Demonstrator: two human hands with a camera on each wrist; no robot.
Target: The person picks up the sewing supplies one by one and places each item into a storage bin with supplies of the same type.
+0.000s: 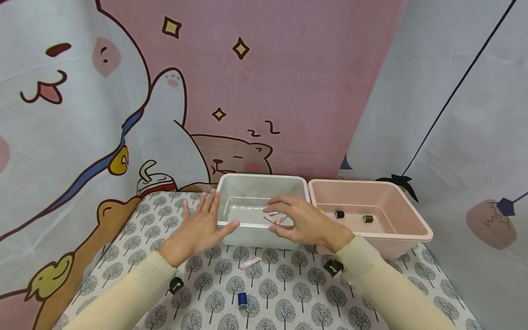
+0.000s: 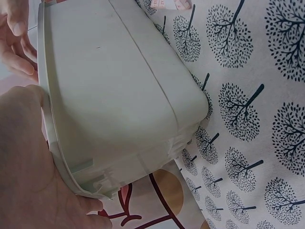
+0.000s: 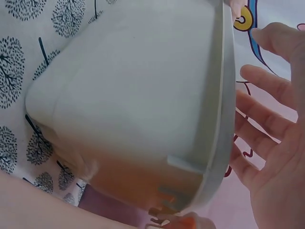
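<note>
A light grey plastic bin (image 1: 260,233) stands on the cloth, with a few small pale-and-pink strips (image 1: 273,220) inside it. My left hand (image 1: 200,229) lies at the bin's front left corner, its fingers extended and its thumb by the front rim; in the left wrist view the palm is against the rim (image 2: 53,129). Above the bin's right part is my right hand (image 1: 303,220), fingers bent loosely and apart. The right wrist view shows these fingers (image 3: 264,112) spread beside the rim, with nothing seen between them.
To the right, a pink bin (image 1: 371,236) holds a black thread spool (image 1: 339,214) and a dark green one (image 1: 368,219). In front on the tree-print cloth (image 1: 268,289) lie a blue thread spool (image 1: 242,299) and a pinkish piece of measuring tape (image 1: 250,262). A printed curtain (image 1: 297,91) hangs behind.
</note>
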